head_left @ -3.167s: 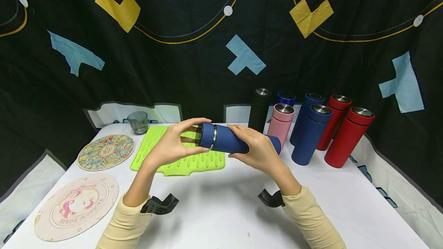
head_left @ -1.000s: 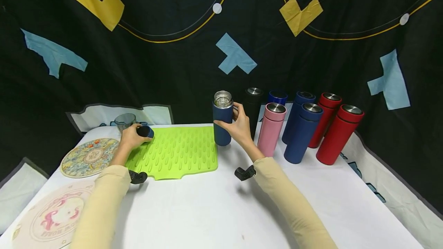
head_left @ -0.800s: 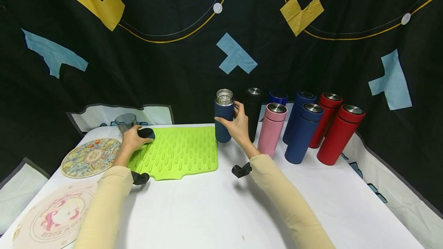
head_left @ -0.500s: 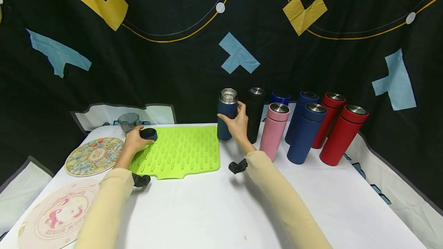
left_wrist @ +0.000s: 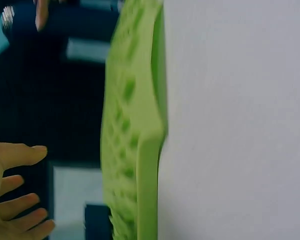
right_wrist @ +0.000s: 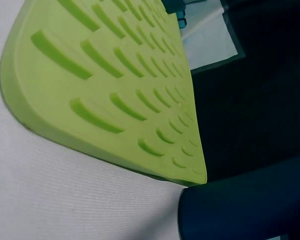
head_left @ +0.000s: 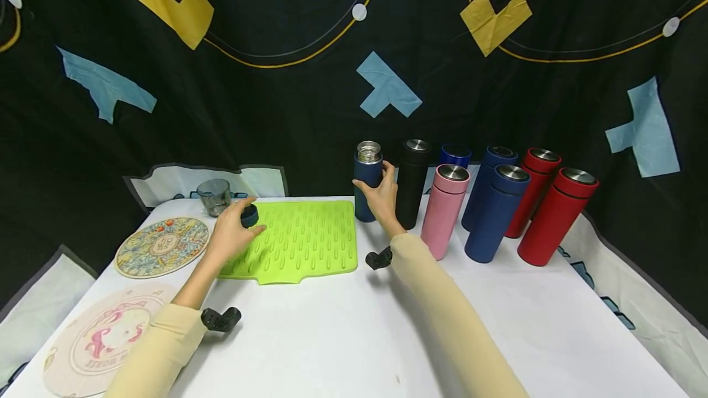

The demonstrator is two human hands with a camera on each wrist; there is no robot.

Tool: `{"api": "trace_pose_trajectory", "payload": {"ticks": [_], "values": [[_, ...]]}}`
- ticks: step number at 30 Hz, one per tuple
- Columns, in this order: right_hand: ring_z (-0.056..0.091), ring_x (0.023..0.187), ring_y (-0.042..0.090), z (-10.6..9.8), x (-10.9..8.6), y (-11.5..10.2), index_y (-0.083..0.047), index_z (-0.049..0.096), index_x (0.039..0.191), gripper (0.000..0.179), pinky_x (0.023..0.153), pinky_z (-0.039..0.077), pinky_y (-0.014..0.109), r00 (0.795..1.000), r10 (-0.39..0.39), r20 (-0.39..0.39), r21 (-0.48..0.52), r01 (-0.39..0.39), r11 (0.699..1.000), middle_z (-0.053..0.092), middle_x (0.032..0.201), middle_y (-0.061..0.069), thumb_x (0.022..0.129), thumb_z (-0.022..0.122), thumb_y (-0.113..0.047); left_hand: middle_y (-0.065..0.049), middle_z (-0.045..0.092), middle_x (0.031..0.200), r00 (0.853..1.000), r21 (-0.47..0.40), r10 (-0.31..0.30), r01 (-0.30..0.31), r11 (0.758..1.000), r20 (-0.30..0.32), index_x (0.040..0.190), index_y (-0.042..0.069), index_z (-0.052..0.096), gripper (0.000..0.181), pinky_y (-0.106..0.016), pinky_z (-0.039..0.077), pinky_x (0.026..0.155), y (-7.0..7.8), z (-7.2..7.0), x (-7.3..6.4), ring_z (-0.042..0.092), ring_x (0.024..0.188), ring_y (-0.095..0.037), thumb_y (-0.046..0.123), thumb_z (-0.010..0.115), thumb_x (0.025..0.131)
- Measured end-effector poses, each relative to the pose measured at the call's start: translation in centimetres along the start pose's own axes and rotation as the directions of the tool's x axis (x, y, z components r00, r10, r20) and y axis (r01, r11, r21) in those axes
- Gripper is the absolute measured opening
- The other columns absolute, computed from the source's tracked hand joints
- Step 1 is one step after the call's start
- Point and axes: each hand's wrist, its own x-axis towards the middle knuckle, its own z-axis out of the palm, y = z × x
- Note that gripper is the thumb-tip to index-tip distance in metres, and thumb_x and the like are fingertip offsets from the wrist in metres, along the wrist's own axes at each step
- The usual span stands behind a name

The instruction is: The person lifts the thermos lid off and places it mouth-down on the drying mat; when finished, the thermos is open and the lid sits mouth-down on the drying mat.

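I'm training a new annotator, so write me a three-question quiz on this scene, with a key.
1. Which hand grips the uncapped navy flask?
2. True or false: three red flasks stand on the table.
3. Where does the loose navy cap sit?
A) In the drinking glass
B) On the lime-green ribbed mat
C) On the pale pink round mat

Key:
1. The right hand.
2. False; there are two.
3. B
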Motion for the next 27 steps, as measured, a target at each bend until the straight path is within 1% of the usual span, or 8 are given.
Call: {"api": "trace_pose_trajectory", "payload": {"ticks": [2, 4, 7, 9, 12, 18, 22, 27], "values": [[0.060, 0.112, 0.030, 0.1, 0.1, 0.1, -0.002, 0.037, 0.135, 0.076, 0.093, 0.049, 0.042, 1.000, 0.013, 0.000, -0.006, -0.013, 1.000, 0.057, 0.129, 0.021, 0.077, 0.083, -0.017, -0.031, 0.052, 0.127, 0.999, -0.008, 0.021, -0.021, 1.000, 0.036, 0.134, -0.002, 0.049, 0.062, -0.062, 0.041, 0.093, 1.0, 0.1, -1.0, 0.048, 0.114, -0.050, 0.020, 0.076, 0.083], [0.060, 0.111, 0.030, 0.1, 0.2, 0.2, -0.003, 0.037, 0.136, 0.075, 0.093, 0.050, 0.042, 0.999, 0.031, -0.008, -0.012, -0.031, 0.999, 0.058, 0.129, 0.020, 0.078, 0.082, -0.018, -0.030, 0.053, 0.127, 0.995, -0.007, 0.018, -0.017, 1.000, 0.094, 0.132, -0.003, 0.052, 0.059, -0.061, 0.043, 0.092, 1.9, 0.0, -2.1, 0.051, 0.114, -0.049, 0.015, 0.076, 0.082], [0.060, 0.112, 0.030, 0.0, 0.6, 0.2, -0.004, 0.037, 0.137, 0.074, 0.094, 0.049, 0.041, 0.998, 0.054, -0.019, -0.016, -0.054, 0.998, 0.057, 0.130, 0.019, 0.079, 0.081, -0.020, -0.027, 0.057, 0.125, 0.986, 0.029, 0.025, -0.030, 0.999, 0.163, 0.128, -0.003, 0.056, 0.055, -0.059, 0.045, 0.093, 2.7, 0.0, -3.3, 0.052, 0.114, -0.047, 0.012, 0.078, 0.080], [0.059, 0.114, 0.030, -0.1, 0.8, 0.2, -0.004, 0.037, 0.138, 0.075, 0.095, 0.049, 0.041, 0.997, 0.074, -0.014, -0.024, -0.074, 0.997, 0.056, 0.131, 0.019, 0.080, 0.081, -0.021, -0.027, 0.057, 0.125, 0.980, 0.051, 0.033, -0.044, 0.998, 0.195, 0.127, -0.004, 0.057, 0.056, -0.059, 0.043, 0.095, 2.9, 0.0, -3.9, 0.051, 0.116, -0.047, 0.013, 0.079, 0.078], [0.057, 0.117, 0.030, -0.2, 0.9, 0.1, -0.004, 0.036, 0.140, 0.076, 0.097, 0.047, 0.041, 0.994, 0.105, 0.017, -0.054, -0.104, 0.993, 0.054, 0.133, 0.020, 0.081, 0.080, -0.022, -0.027, 0.057, 0.125, 0.970, 0.078, 0.027, -0.047, 0.996, 0.241, 0.125, -0.005, 0.058, 0.059, -0.060, 0.041, 0.097, 3.0, -0.1, -4.5, 0.050, 0.117, -0.048, 0.015, 0.082, 0.075], [0.055, 0.119, 0.032, -0.4, 0.8, 0.0, -0.002, 0.033, 0.144, 0.077, 0.099, 0.046, 0.042, 0.989, 0.129, 0.067, -0.125, -0.120, 0.985, 0.052, 0.135, 0.021, 0.084, 0.077, -0.022, -0.032, 0.055, 0.125, 0.945, 0.093, -0.029, -0.002, 0.996, 0.326, 0.126, -0.008, 0.055, 0.065, -0.061, 0.040, 0.098, 2.8, 0.3, -5.4, 0.047, 0.118, -0.051, 0.020, 0.083, 0.074], [0.050, 0.125, 0.031, -0.8, -0.1, -0.5, -0.002, 0.031, 0.146, 0.079, 0.103, 0.043, 0.042, 0.982, 0.162, 0.093, -0.128, -0.149, 0.980, 0.048, 0.140, 0.020, 0.084, 0.077, -0.022, -0.030, 0.056, 0.124, 0.935, 0.097, -0.060, 0.028, 0.995, 0.349, 0.126, -0.008, 0.055, 0.066, -0.060, 0.042, 0.096, 2.7, 0.4, -5.9, 0.049, 0.117, -0.050, 0.022, 0.083, 0.074], [0.039, 0.136, 0.028, -2.1, -1.7, -2.0, -0.003, 0.030, 0.148, 0.084, 0.111, 0.033, 0.039, 0.978, 0.176, 0.110, -0.077, -0.168, 0.983, 0.039, 0.148, 0.018, 0.082, 0.079, -0.023, -0.028, 0.058, 0.123, 0.932, 0.097, -0.055, 0.022, 0.995, 0.359, 0.125, -0.007, 0.056, 0.064, -0.059, 0.043, 0.094, 2.3, 0.6, -6.1, 0.051, 0.115, -0.049, 0.023, 0.082, 0.075]]}}
